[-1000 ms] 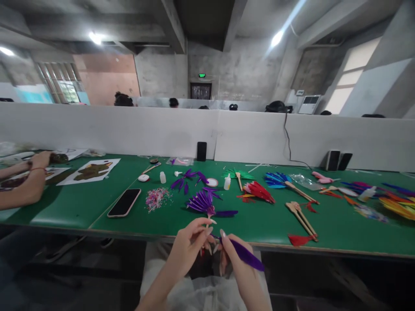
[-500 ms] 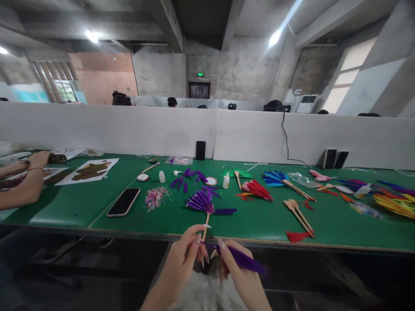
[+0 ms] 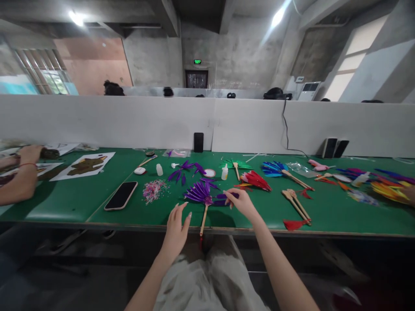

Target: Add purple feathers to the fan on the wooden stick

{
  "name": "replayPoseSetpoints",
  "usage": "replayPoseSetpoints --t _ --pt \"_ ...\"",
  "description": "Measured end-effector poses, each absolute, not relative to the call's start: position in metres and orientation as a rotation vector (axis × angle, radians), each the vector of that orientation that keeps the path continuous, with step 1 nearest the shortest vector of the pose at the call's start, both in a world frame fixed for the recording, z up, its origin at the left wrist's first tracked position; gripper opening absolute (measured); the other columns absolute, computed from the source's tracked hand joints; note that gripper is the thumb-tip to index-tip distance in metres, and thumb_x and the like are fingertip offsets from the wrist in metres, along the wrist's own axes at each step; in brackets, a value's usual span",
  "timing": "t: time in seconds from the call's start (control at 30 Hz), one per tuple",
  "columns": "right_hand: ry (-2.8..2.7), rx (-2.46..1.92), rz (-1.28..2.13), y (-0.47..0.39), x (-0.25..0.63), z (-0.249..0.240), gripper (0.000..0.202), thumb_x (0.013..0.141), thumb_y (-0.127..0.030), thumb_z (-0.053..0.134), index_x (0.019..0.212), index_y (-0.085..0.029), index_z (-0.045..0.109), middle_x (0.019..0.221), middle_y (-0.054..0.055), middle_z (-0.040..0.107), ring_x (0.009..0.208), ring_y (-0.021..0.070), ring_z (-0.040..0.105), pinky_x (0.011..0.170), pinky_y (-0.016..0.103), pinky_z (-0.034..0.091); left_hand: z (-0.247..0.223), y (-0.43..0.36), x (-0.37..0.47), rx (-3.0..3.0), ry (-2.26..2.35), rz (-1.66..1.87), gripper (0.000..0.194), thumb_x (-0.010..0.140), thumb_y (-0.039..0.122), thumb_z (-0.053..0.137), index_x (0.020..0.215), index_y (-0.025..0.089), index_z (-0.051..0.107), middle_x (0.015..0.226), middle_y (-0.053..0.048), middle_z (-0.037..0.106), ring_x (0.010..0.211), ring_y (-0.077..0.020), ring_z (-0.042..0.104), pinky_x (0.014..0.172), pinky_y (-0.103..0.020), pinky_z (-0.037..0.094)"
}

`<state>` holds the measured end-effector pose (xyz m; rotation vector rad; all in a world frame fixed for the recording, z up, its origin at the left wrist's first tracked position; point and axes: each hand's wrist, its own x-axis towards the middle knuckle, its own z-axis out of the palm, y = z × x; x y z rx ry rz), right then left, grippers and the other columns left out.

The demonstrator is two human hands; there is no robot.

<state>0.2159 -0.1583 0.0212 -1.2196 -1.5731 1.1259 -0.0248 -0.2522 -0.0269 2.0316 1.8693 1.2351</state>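
Note:
A fan of purple feathers [image 3: 196, 193] lies on the green table, its wooden handle [image 3: 204, 220] pointing toward me and a red tassel hanging at the edge. My right hand [image 3: 241, 203] is closed with its fingertips pinching a purple feather [image 3: 221, 201] at the fan's right side. To the left of the handle, my left hand [image 3: 177, 224] is open, fingers apart and holding nothing. Loose purple feathers [image 3: 181, 170] lie behind the fan, beside a small round white-rimmed dish [image 3: 210, 172] and a glue bottle [image 3: 225, 172].
A phone [image 3: 121, 195] and a pile of colourful bits [image 3: 154, 191] lie left. To the right are a red feather fan [image 3: 256, 180], a blue one [image 3: 274, 168] and wooden handles [image 3: 296, 205]. A co-worker's hand [image 3: 29, 155] is far left. A white partition [image 3: 145, 123] stands behind.
My hands have moved apart, up and forward from the table edge. The right one has carried the purple feather to the fan's right side; the left has let go.

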Motion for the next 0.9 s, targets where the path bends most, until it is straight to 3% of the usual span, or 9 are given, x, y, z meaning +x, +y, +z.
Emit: replayPoseSetpoints --t 0.1,0.23,0.43,0.57,0.9 --pt "-1.733 -1.282 1.234 -0.127 0.211 0.014 0.021 0.090 -0.032 0.056 0.098 -0.013 0.061 0.087 0.002 0.064 0.068 0.0116 0.062 0.062 0.028 0.053 -0.036 -0.243 -0.026 2.065 1.903 1.224 0.035 0.092 0.029 0.040 0.125 0.021 0.049 0.127 -0.012 0.055 0.130 -0.0287 0.040 0.101 -0.050 0.038" --pt "-1.823 -1.377 1.301 -0.110 0.207 0.005 0.027 0.091 -0.032 0.055 0.112 -0.015 0.057 0.109 0.007 0.061 0.089 0.0179 0.063 0.075 0.037 0.054 -0.040 -0.243 -0.019 2.097 1.937 1.190 0.038 0.094 0.033 0.039 0.128 0.020 0.048 0.136 -0.015 0.047 0.136 -0.0300 0.031 0.104 -0.050 0.034" --pt "-1.885 -1.444 1.340 -0.108 0.208 0.000 0.029 0.091 -0.032 0.055 0.114 -0.015 0.057 0.112 0.007 0.060 0.093 0.0190 0.062 0.078 0.039 0.053 -0.031 -0.230 -0.010 2.401 1.860 0.845 0.055 0.096 0.041 0.029 0.145 0.015 0.026 0.154 -0.016 0.018 0.143 -0.0278 0.011 0.112 -0.051 0.019" --pt "-1.882 -1.468 1.328 -0.107 0.208 -0.002 0.029 0.091 -0.032 0.055 0.115 -0.016 0.056 0.114 0.008 0.060 0.094 0.0195 0.061 0.079 0.039 0.053 -0.020 -0.212 -0.001 2.533 1.761 0.638 0.060 0.096 0.047 0.024 0.145 0.012 0.026 0.153 -0.016 0.019 0.142 -0.0274 0.012 0.113 -0.052 0.016" --pt "-1.884 -1.492 1.309 -0.106 0.210 -0.003 0.030 0.091 -0.032 0.055 0.115 -0.016 0.056 0.114 0.008 0.060 0.094 0.0197 0.062 0.079 0.039 0.053 -0.028 -0.193 0.009 2.558 1.712 0.582 0.062 0.095 0.051 0.025 0.143 0.012 0.031 0.151 -0.017 0.026 0.141 -0.0281 0.019 0.111 -0.054 0.019"
